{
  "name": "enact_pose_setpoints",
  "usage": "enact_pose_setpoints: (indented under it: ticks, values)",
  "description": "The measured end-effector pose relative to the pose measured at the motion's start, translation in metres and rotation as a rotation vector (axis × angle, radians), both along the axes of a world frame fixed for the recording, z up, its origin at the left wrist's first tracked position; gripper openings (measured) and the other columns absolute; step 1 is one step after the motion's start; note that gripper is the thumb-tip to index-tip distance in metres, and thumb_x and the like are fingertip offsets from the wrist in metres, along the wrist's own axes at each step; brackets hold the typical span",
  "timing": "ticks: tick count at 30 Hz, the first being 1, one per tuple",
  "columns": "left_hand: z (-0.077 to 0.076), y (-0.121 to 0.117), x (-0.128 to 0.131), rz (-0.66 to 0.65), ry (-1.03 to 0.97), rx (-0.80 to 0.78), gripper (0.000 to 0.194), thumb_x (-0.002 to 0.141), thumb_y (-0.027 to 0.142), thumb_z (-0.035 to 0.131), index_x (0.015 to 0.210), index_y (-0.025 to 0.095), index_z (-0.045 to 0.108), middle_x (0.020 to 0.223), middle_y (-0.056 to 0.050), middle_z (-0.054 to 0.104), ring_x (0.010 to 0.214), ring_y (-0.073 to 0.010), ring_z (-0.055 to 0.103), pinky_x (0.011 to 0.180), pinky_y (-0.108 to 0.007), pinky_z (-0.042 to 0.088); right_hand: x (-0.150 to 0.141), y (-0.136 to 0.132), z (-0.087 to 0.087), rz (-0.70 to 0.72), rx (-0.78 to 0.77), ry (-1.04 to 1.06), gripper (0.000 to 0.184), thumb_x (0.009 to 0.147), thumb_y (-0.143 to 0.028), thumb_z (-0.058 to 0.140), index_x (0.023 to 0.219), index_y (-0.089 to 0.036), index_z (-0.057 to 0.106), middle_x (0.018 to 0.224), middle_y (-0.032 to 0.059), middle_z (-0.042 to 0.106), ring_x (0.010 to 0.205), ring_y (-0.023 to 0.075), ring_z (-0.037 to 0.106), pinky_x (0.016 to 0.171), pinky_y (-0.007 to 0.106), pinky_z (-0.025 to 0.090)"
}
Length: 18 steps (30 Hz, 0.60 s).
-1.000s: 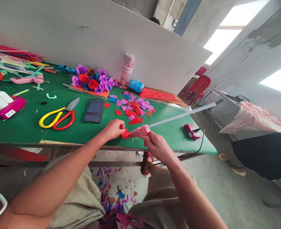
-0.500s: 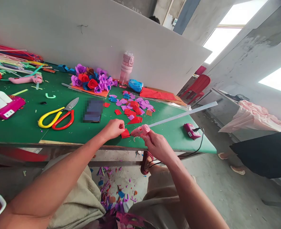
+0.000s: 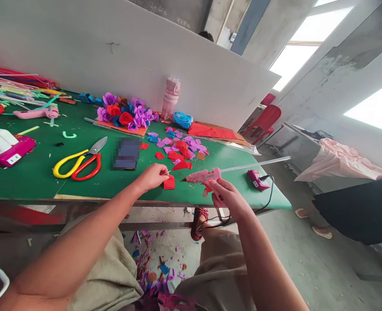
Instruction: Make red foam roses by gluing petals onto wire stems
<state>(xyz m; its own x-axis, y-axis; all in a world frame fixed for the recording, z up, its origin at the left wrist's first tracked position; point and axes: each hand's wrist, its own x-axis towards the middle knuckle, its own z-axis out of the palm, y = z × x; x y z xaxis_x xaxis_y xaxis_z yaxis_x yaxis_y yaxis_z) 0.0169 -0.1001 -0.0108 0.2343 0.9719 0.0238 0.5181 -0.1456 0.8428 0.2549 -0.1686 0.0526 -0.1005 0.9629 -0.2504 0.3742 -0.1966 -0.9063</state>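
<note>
My left hand (image 3: 154, 176) is closed in a pinch at the upper edge of a small red petal piece (image 3: 169, 183) near the table's front edge. A thin pale strand pokes out from its fingertips; whether it is a wire or thread I cannot tell. My right hand (image 3: 226, 196) is wrapped round the handle of a pink hot glue gun (image 3: 204, 175). Its dark nozzle points left, a short gap from the red petal piece. A long translucent glue stick (image 3: 259, 163) sticks out of the gun's back. Loose red, purple and blue petals (image 3: 181, 149) lie just beyond.
Behind are finished paper roses (image 3: 126, 112), a pink bottle (image 3: 170, 99) and a blue packet (image 3: 182, 120). Scissors (image 3: 81, 162), a phone (image 3: 126, 153) and a second glue gun (image 3: 37, 113) lie left. A purple power socket (image 3: 257, 180) with a cord sits right. Another person stands at far right.
My right hand has drawn the glue gun to the right, so its nozzle is now apart from the red petal piece. My left hand stays nearly in place.
</note>
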Motion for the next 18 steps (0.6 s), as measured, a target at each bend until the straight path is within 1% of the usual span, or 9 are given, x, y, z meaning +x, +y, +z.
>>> enact_pose_setpoints:
  ticks: [2, 5, 7, 8, 11, 12, 15, 17, 18]
  values:
    - [0.001, 0.001, -0.003, 0.002, -0.168, -0.105, 0.01, 0.062, 0.024, 0.061, 0.058, 0.017, 0.056, 0.052, 0.004, 0.049, 0.049, -0.0093, 0.041, 0.047, -0.022, 0.028, 0.014, 0.002, -0.006, -0.034, -0.039, 0.149, 0.043, 0.076, -0.058, 0.054, 0.082, -0.016, 0.058, 0.066, 0.0015, 0.061, 0.039, 0.005, 0.034, 0.038, 0.021, 0.023]
    - [0.007, 0.002, -0.008, -0.005, -0.423, -0.354, 0.018, 0.059, 0.027, 0.069, 0.064, 0.016, 0.055, 0.05, 0.007, 0.042, 0.038, -0.0039, 0.026, 0.04, -0.02, 0.017, 0.037, 0.011, -0.021, -0.056, -0.038, 0.248, 0.042, 0.075, -0.057, 0.056, 0.082, -0.015, 0.059, 0.071, 0.0037, 0.062, 0.04, 0.0045, 0.034, 0.04, 0.021, 0.029]
    - [0.012, 0.002, -0.012, -0.027, -0.562, -0.478, 0.025, 0.057, 0.029, 0.073, 0.068, 0.017, 0.054, 0.048, 0.009, 0.037, 0.036, -0.002, 0.019, 0.038, -0.02, 0.01, 0.052, 0.022, -0.034, -0.105, -0.021, 0.187, 0.045, 0.076, -0.059, 0.054, 0.084, -0.015, 0.059, 0.072, 0.0051, 0.062, 0.041, 0.0057, 0.038, 0.041, 0.022, 0.03]
    - [0.015, 0.001, -0.014, -0.045, -0.621, -0.504, 0.027, 0.057, 0.029, 0.075, 0.069, 0.017, 0.054, 0.048, 0.01, 0.035, 0.036, -0.0015, 0.018, 0.038, -0.019, 0.009, 0.058, 0.029, -0.04, -0.141, -0.013, 0.1, 0.047, 0.076, -0.059, 0.051, 0.084, -0.014, 0.06, 0.068, 0.0045, 0.061, 0.043, 0.0071, 0.04, 0.041, 0.022, 0.03]
    - [0.023, -0.001, -0.017, -0.095, -0.74, -0.473, 0.031, 0.056, 0.031, 0.077, 0.07, 0.016, 0.054, 0.048, 0.01, 0.033, 0.036, -0.0007, 0.017, 0.037, -0.018, 0.009, 0.076, 0.053, -0.053, -0.275, 0.063, -0.34, 0.046, 0.081, -0.056, 0.041, 0.077, -0.015, 0.061, 0.051, -0.0012, 0.049, 0.04, 0.0091, 0.04, 0.042, 0.023, 0.029]
    - [0.026, -0.002, -0.018, -0.104, -0.749, -0.447, 0.031, 0.057, 0.033, 0.077, 0.07, 0.016, 0.055, 0.048, 0.011, 0.032, 0.036, -0.0008, 0.017, 0.037, -0.018, 0.01, 0.08, 0.06, -0.055, -0.306, 0.082, -0.411, 0.043, 0.08, -0.054, 0.042, 0.072, -0.016, 0.061, 0.049, -0.0018, 0.047, 0.04, 0.0101, 0.041, 0.043, 0.023, 0.03]
    - [0.035, -0.008, -0.018, -0.079, -0.682, -0.336, 0.03, 0.06, 0.037, 0.075, 0.07, 0.017, 0.055, 0.048, 0.01, 0.032, 0.036, -0.0016, 0.019, 0.036, -0.018, 0.011, 0.078, 0.071, -0.049, -0.403, 0.182, -0.522, 0.034, 0.074, -0.048, 0.054, 0.06, -0.018, 0.057, 0.053, 0.0011, 0.052, 0.053, 0.0152, 0.051, 0.05, 0.025, 0.034]
    - [0.042, -0.012, -0.016, -0.049, -0.605, -0.25, 0.03, 0.061, 0.039, 0.073, 0.069, 0.016, 0.056, 0.05, 0.009, 0.037, 0.037, -0.0019, 0.021, 0.037, -0.018, 0.012, 0.059, 0.069, -0.04, -0.442, 0.323, -0.54, 0.03, 0.072, -0.048, 0.057, 0.064, -0.019, 0.057, 0.064, 0.0042, 0.06, 0.067, 0.0183, 0.056, 0.057, 0.025, 0.037]
    - [0.045, -0.014, -0.015, -0.038, -0.565, -0.21, 0.029, 0.061, 0.04, 0.072, 0.068, 0.016, 0.056, 0.05, 0.008, 0.039, 0.038, -0.0021, 0.023, 0.037, -0.019, 0.013, 0.045, 0.066, -0.035, -0.422, 0.411, -0.509, 0.031, 0.073, -0.049, 0.056, 0.068, -0.019, 0.059, 0.07, 0.0054, 0.062, 0.072, 0.019, 0.057, 0.06, 0.026, 0.038]
